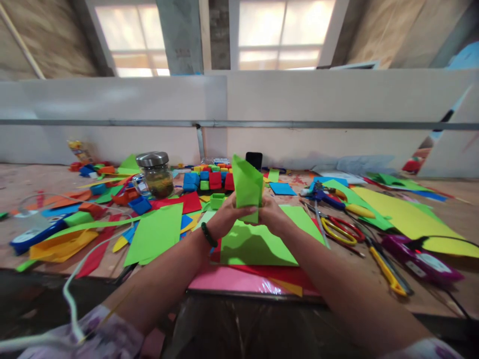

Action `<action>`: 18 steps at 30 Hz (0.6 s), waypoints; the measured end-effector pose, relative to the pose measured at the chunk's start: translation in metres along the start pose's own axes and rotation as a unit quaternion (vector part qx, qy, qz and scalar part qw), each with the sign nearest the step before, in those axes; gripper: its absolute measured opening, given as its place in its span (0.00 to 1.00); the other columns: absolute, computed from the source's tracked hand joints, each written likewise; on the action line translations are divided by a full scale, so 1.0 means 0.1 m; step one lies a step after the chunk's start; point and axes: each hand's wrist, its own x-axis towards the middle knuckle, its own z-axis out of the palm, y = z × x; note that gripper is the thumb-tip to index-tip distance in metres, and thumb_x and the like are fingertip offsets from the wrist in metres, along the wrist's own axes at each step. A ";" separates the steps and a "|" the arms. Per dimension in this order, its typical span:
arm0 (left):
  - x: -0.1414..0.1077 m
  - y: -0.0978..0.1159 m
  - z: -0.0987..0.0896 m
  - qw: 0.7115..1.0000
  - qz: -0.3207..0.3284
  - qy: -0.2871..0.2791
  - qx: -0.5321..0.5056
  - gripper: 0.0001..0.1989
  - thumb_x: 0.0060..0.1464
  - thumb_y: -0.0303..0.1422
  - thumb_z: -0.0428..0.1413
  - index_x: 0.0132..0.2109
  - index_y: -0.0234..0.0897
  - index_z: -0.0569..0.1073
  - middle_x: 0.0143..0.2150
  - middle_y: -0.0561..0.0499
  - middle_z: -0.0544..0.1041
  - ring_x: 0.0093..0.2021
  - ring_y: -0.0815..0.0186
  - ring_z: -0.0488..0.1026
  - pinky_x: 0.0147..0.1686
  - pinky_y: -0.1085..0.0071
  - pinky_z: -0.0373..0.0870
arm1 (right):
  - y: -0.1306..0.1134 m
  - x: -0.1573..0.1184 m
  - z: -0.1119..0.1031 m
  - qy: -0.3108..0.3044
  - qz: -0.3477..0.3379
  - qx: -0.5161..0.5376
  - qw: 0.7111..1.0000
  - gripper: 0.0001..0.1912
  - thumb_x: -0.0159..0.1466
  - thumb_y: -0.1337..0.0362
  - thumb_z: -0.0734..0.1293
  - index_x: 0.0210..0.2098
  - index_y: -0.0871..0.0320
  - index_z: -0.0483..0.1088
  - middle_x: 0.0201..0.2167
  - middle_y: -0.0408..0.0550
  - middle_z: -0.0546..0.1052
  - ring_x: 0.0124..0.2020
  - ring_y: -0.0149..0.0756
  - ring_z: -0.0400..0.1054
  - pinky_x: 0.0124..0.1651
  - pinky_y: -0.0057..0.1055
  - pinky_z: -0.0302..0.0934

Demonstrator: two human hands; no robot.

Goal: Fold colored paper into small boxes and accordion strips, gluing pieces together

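Note:
Both my hands hold up a folded piece of green paper [247, 184], upright above the table, its top corner pointed. My left hand [228, 214], with a dark bead bracelet [208, 234] at the wrist, grips its lower left side, thumb across the front. My right hand [270, 213] closes round its lower right side; some fingers are hidden behind the paper. Beneath the hands lies a green sheet [262, 249] over red and pink sheets [239, 280]. A small green paper box [217, 201] sits just left of the folded piece.
Left are a lidded glass jar [159, 174], green sheets [155, 234] and a white cable [71, 294]. Small coloured paper boxes [215, 180] stand behind. At right lie scissors [340, 232], pliers [325, 194], a yellow cutter [387, 269], a purple power strip [421, 259] and yellow paper [407, 214].

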 end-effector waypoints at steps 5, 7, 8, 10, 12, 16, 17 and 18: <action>0.05 -0.03 -0.04 0.993 -0.015 0.062 -0.101 0.19 0.43 0.38 0.66 0.41 0.33 0.76 0.37 0.48 0.78 0.35 0.66 0.74 0.37 0.70 0.69 | -0.10 -0.05 0.04 0.001 0.076 0.012 0.997 0.14 0.57 0.55 0.69 0.33 0.60 0.69 0.19 0.48 0.77 0.19 0.34 0.73 0.20 0.23 0.63; 0.06 0.00 -0.04 0.987 -0.036 0.081 -0.136 0.17 0.46 0.39 0.65 0.40 0.33 0.76 0.39 0.47 0.79 0.39 0.64 0.75 0.40 0.70 0.69 | -0.15 -0.05 -0.01 -0.009 0.080 -0.032 0.996 0.17 0.61 0.50 0.65 0.32 0.60 0.68 0.19 0.48 0.77 0.18 0.33 0.72 0.19 0.24 0.62; 0.06 0.02 -0.04 0.983 -0.052 0.085 -0.153 0.16 0.48 0.40 0.63 0.41 0.33 0.76 0.40 0.46 0.79 0.40 0.64 0.75 0.41 0.70 0.69 | -0.17 -0.06 -0.05 -0.005 0.061 -0.084 0.995 0.19 0.63 0.48 0.63 0.30 0.59 0.68 0.17 0.47 0.76 0.17 0.32 0.70 0.19 0.24 0.61; 0.06 0.05 -0.04 0.975 -0.085 0.090 -0.184 0.16 0.52 0.42 0.60 0.42 0.33 0.76 0.41 0.46 0.79 0.40 0.63 0.75 0.41 0.69 0.70 | -0.22 -0.07 -0.16 0.050 -0.041 -0.229 0.971 0.24 0.64 0.44 0.58 0.26 0.59 0.68 0.15 0.45 0.73 0.14 0.30 0.66 0.19 0.25 0.58; 0.06 0.07 -0.05 0.969 -0.103 0.091 -0.203 0.18 0.56 0.44 0.56 0.44 0.34 0.76 0.41 0.45 0.79 0.39 0.63 0.76 0.39 0.67 0.72 | -0.29 -0.11 -0.27 0.143 -0.211 -0.352 0.901 0.25 0.65 0.46 0.58 0.23 0.58 0.68 0.16 0.45 0.72 0.18 0.31 0.65 0.23 0.28 0.58; 0.04 0.07 -0.01 0.968 -0.088 0.098 -0.211 0.18 0.57 0.44 0.55 0.44 0.33 0.76 0.41 0.46 0.79 0.36 0.65 0.76 0.38 0.68 0.72 | -0.37 -0.19 -0.32 0.152 -0.478 -0.421 0.756 0.12 0.61 0.54 0.68 0.29 0.56 0.73 0.28 0.47 0.78 0.33 0.36 0.69 0.41 0.35 0.60; 0.03 0.07 0.01 0.969 -0.080 0.096 -0.213 0.18 0.56 0.44 0.56 0.44 0.33 0.76 0.41 0.46 0.79 0.36 0.66 0.76 0.37 0.69 0.72 | -0.37 -0.20 -0.30 0.125 -0.503 -0.432 0.738 0.10 0.59 0.55 0.70 0.30 0.55 0.74 0.29 0.46 0.79 0.34 0.37 0.68 0.43 0.36 0.60; 0.03 0.06 0.03 0.970 -0.072 0.093 -0.215 0.18 0.56 0.44 0.56 0.43 0.32 0.76 0.40 0.46 0.79 0.36 0.67 0.75 0.37 0.70 0.72 | -0.36 -0.21 -0.26 0.104 -0.514 -0.446 0.725 0.09 0.58 0.56 0.71 0.31 0.55 0.74 0.29 0.46 0.79 0.35 0.37 0.68 0.43 0.36 0.59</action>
